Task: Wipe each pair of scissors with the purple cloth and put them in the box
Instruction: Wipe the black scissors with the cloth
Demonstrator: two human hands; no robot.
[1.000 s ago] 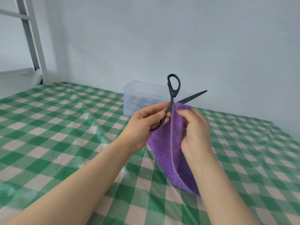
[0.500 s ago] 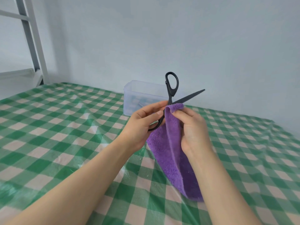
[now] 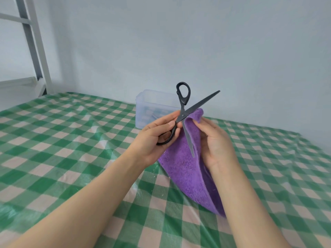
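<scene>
Your left hand [image 3: 157, 138] is raised at centre, thumb on top and fingers curled, gripping the lower handle of the scissors [image 3: 202, 102]. Your right hand [image 3: 216, 140] is just beside it, not touching it, and pinches the top edge of the purple cloth [image 3: 182, 167]. Your left forearm [image 3: 100, 190] and right forearm [image 3: 250, 203] are bare and converge upward.

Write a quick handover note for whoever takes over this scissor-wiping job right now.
Left hand grips the black scissors by the lower handle loop, blades spread, in the air.
Right hand pinches the purple cloth at its top edge; one blade lies across the cloth.
Box stands behind them on the table; contents unclear.
Done: pair in hand, wipe apparently begun. Left: finish wiping, put it in the box.
</scene>
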